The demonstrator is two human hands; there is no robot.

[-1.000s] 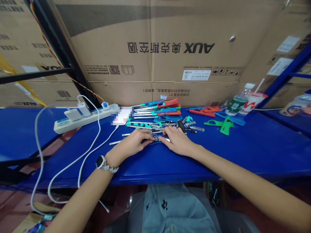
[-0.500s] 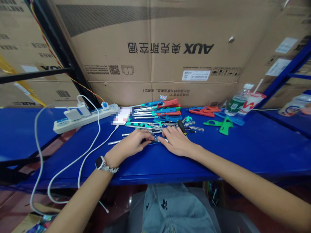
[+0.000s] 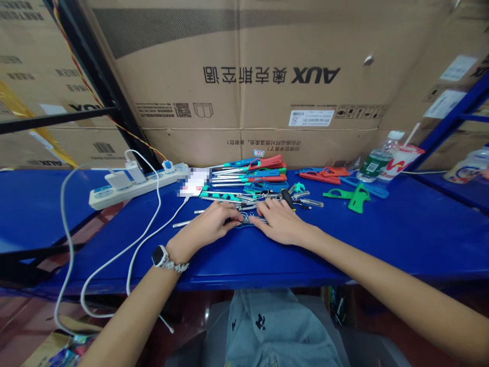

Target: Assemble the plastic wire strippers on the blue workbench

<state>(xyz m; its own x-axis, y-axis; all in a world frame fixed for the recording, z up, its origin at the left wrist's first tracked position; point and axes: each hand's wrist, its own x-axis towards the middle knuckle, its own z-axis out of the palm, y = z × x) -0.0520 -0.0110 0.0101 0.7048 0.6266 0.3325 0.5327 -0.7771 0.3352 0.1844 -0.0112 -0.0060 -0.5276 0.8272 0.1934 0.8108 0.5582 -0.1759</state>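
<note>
Near the front of the blue table, my left hand (image 3: pixel 217 220) has thumb and fingertips pinched on the lighter part with thin white wires (image 3: pixel 244 219). A silver tube (image 3: pixel 182 224) sticks out to the left beneath that hand. My right hand (image 3: pixel 280 221) bends over the same part from the right, its thumb pressing beside the wires; its fingertips lie near a black-handled screwdriver (image 3: pixel 287 198). Behind both hands lie several lighters with silver tubes and coloured handles, a red one (image 3: pixel 267 162) among them. Clear lighter bodies (image 3: pixel 301 195) rest behind my right hand.
A white power strip (image 3: pixel 114 193) with chargers and cables stands left. Green handle shells (image 3: pixel 357 198) and red ones (image 3: pixel 324 176) lie right, before a water bottle (image 3: pixel 374 162) and a red-white cup (image 3: pixel 401 160). Large cardboard boxes (image 3: pixel 267 46) rise behind the table (image 3: pixel 382 244).
The whole view has shifted slightly, so things appear a little further right. Both hands stay at the same wired part, with hardly any finger movement.
</note>
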